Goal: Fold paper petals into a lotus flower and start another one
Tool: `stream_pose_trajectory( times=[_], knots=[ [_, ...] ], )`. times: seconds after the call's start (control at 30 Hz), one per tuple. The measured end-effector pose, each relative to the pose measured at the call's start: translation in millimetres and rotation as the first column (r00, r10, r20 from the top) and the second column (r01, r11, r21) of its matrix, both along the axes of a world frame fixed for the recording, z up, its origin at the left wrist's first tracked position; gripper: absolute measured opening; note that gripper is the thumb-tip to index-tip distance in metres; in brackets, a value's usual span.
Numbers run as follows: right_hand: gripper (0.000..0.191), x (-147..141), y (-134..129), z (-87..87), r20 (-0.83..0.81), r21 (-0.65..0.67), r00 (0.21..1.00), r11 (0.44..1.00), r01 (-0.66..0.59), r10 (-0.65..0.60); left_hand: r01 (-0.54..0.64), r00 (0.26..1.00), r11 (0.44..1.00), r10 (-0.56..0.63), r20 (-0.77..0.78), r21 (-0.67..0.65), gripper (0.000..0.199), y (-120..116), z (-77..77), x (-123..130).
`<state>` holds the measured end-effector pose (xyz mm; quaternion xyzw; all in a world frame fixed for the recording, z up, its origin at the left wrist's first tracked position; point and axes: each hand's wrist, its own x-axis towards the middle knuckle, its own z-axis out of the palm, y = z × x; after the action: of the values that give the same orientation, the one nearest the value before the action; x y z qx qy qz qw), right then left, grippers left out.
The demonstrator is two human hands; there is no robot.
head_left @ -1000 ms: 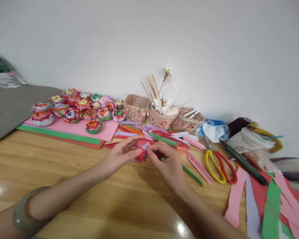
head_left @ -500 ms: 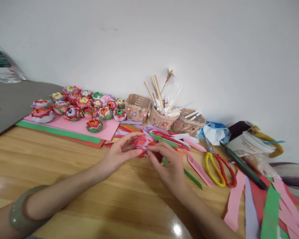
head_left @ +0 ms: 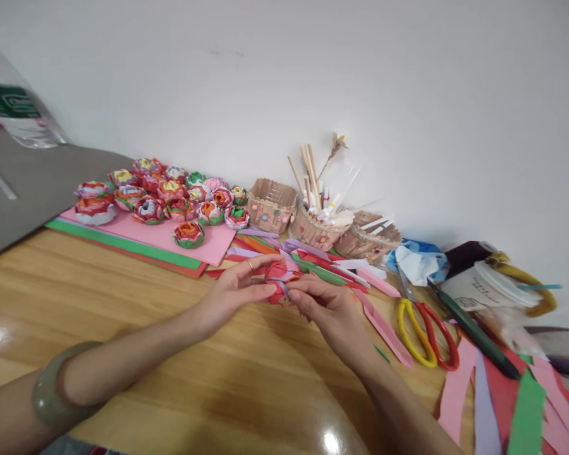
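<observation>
Between my two hands is a small red and purple paper flower [head_left: 275, 272], held just above the table. My left hand [head_left: 239, 284], with a ring on one finger, grips it from the left between thumb and fingers. From the other side my right hand [head_left: 329, 309] pinches at its right edge; the fingers hide part of the flower there. Folded paper strips [head_left: 313, 249] in red, green, purple and white lie just behind my hands. Several finished paper flowers [head_left: 188, 234] rest on pink paper [head_left: 218, 249] at the left.
Three decorated baskets [head_left: 271, 205] stand along the wall, one holding sticks and pens. Scissors [head_left: 417, 328], a dark green pen-like tool [head_left: 474, 328] and a white cup [head_left: 490, 287] lie to the right, near cut paper strips [head_left: 526, 411]. A plastic bottle [head_left: 19, 107] is at far left.
The view has shifted slightly, so everything sits a little further right. My right-hand fingers have closed in around the flower's right edge, while my left hand keeps its grip.
</observation>
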<state>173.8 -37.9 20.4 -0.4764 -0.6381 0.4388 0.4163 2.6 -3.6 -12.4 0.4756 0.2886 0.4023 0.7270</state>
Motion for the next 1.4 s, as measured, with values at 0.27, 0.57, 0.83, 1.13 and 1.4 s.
stream_pose_trajectory(
  times=[0.27, 0.57, 0.83, 1.13, 1.4],
  knots=[
    [0.016, -4.4, -0.9, -1.7, 0.077, 0.014, 0.996, 0.999, 0.051, -0.052, 0.037, 0.999, 0.999, -0.036, 0.033, -0.029, 0.040, -0.7, 3.3, 1.5],
    [0.011, -7.3, -1.6, -4.1, 0.032, -0.030, 0.992, 0.992, 0.124, -0.123, 0.021, 1.000, 0.999, -0.022, 0.023, 0.032, 0.040, -1.1, 2.9, 2.1],
    [0.009, -5.9, -2.1, -2.0, -0.020, -0.066, 0.992, 0.990, 0.122, -0.124, 0.049, 0.999, 0.996, -0.049, 0.010, 0.073, 0.040, -0.1, 0.7, 2.9],
    [0.013, -4.0, -3.1, -1.0, -0.035, 0.058, 0.995, 0.994, 0.093, -0.091, -0.034, 0.999, 0.995, 0.034, 0.007, 0.099, 0.043, 1.6, -0.6, 3.2],
    [0.010, -1.6, -0.6, -0.2, -0.031, -0.026, 0.997, 0.997, 0.077, -0.077, 0.009, 1.000, 0.999, -0.010, 0.026, 0.047, 0.041, 0.1, 1.1, 3.1]
  ],
)
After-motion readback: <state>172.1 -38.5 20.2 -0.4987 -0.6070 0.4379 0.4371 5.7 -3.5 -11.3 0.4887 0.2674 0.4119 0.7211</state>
